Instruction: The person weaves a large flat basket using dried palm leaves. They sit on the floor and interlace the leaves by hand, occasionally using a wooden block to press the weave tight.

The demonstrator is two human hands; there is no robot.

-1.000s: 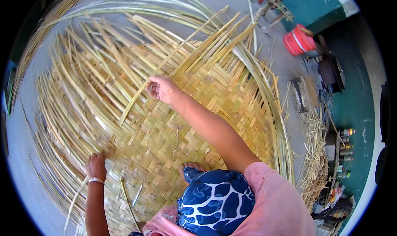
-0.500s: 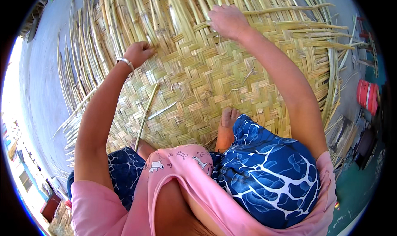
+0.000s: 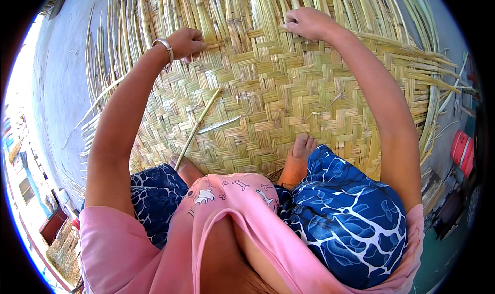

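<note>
A large woven cane mat (image 3: pixel 268 116) in a zigzag pattern spreads before me, its loose strips (image 3: pixel 167 10) pointing away at the far edge. My left hand (image 3: pixel 186 44), a bangle at its wrist, is closed at the weave's far edge on a flat cane strip (image 3: pixel 214 45) lying crosswise. To the right, my right hand (image 3: pixel 312 24) pinches at the same woven edge, thumb and fingertips together; fingers partly hide what they grip, which looks like a cane strip. Nearer me, a knife (image 3: pixel 220 124) with a pale blade and a thin green stalk (image 3: pixel 198 126) lie on the mat.
My bare feet (image 3: pixel 303 147) rest on the mat's near side. Long strips (image 3: pixel 430 72) stick out past its right edge. A red container (image 3: pixel 462 152) stands at the far right, beside dark objects. Grey floor (image 3: pixel 62 82) runs along the left.
Both hands have moved along the weave's far edge: my left hand sits higher and farther right, and my right hand farther right. The view has shifted slightly. Knife and stalk lie as before.
</note>
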